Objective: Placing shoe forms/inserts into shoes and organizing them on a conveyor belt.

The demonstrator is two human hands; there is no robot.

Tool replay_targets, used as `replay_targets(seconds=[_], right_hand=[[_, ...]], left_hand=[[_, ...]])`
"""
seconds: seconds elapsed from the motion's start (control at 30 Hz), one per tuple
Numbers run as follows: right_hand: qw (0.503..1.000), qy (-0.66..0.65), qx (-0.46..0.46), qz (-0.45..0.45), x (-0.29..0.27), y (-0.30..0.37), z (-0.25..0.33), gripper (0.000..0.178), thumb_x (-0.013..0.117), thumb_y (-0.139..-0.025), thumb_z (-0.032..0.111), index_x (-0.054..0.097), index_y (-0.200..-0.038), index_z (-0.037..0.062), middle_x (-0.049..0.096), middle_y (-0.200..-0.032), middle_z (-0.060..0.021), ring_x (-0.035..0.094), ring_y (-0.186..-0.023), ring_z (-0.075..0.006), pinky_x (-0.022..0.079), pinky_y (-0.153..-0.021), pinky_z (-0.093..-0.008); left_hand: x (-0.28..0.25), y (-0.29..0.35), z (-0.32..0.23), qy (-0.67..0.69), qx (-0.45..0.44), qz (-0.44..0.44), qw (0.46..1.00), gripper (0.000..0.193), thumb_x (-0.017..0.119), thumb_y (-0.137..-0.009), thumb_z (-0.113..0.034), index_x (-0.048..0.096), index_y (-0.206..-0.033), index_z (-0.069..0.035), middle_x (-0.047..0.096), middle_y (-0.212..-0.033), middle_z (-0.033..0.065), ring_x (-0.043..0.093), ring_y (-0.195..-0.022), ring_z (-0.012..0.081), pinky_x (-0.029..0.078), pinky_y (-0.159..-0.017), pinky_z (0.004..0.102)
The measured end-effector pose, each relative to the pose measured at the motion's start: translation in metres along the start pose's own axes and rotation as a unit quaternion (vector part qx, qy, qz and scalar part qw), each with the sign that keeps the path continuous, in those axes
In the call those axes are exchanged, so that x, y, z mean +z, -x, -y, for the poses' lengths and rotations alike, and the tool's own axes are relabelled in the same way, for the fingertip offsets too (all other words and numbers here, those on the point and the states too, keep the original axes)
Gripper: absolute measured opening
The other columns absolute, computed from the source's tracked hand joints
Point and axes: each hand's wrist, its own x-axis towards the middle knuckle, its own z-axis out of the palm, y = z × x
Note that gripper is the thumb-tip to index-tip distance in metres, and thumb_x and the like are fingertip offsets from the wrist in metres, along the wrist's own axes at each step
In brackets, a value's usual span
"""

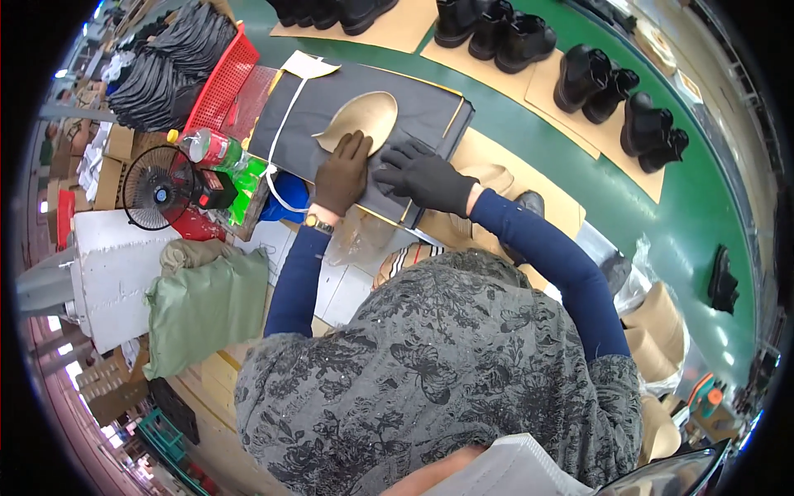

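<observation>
A tan, curved insole [372, 116] lies on a dark sheet-covered board [306, 112] in front of me. My left hand [342, 175], in a brown glove, has its fingers stretched over the near edge of the insole; its thumb is hard to make out. To the right, my right hand [426, 177] wears a black glove. Its fingers are spread low over the dark surface, close to the insole but apart from it, with nothing held. A white strap [285, 124] runs along the board's left side.
Black shoes [513, 37] stand on cardboard along the green table [496, 91]. At the left are a red basket [223, 78], a plastic bottle [213, 147], a small black fan [160, 188] and a green sack [211, 298]. Tan insoles [657, 331] sit in plastic at the right.
</observation>
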Motion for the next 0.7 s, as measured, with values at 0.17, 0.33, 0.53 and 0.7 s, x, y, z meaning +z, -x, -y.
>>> replay_targets(seconds=[0.17,0.33,0.53,0.7], right_hand=[[0.991,-0.082,-0.101,-0.035,-0.017,0.015,0.001,0.023,0.063,-0.075,0.021,0.059,-0.095,0.0109,0.054,-0.105,-0.0118,0.049,-0.107,-0.0308,0.041,-0.091,-0.0395],[0.999,-0.003,-0.045,-0.024,-0.011,-0.008,-0.026,0.032,0.06,-0.075,0.014,0.06,-0.106,0.0113,0.052,-0.114,-0.0108,0.047,-0.11,-0.0294,0.041,-0.094,-0.0392],[0.999,0.007,-0.032,-0.04,-0.013,-0.001,-0.016,0.037,0.059,-0.076,0.013,0.058,-0.113,0.0111,0.051,-0.123,-0.0112,0.047,-0.113,-0.0303,0.041,-0.095,-0.0395],[0.987,0.01,-0.111,-0.117,-0.026,-0.001,-0.003,0.038,0.061,-0.077,0.016,0.058,-0.115,0.0126,0.05,-0.127,-0.0132,0.047,-0.115,-0.0322,0.041,-0.097,-0.0418]], left_hand=[[-0.018,0.013,-0.005,0.127,-0.014,0.077,0.989,0.055,0.058,-0.085,-0.036,0.048,-0.126,-0.001,0.045,-0.134,0.0216,0.04,-0.126,0.0388,0.039,-0.1,0.0419],[-0.024,0.008,-0.004,0.12,-0.007,0.089,0.989,0.063,0.061,-0.082,-0.042,0.047,-0.127,0.0,0.044,-0.134,0.0225,0.04,-0.126,0.0395,0.039,-0.1,0.0421],[-0.006,0.011,0.006,0.077,0.001,0.052,0.996,0.046,0.059,-0.073,-0.016,0.052,-0.119,-0.008,0.052,-0.127,0.0111,0.051,-0.118,0.0296,0.051,-0.083,0.0387],[-0.001,-0.001,0.021,0.153,-0.117,-0.07,0.979,0.034,0.056,-0.069,-0.007,0.059,-0.103,-0.012,0.063,-0.1,0.0087,0.061,-0.087,0.0301,0.05,-0.068,0.04]])
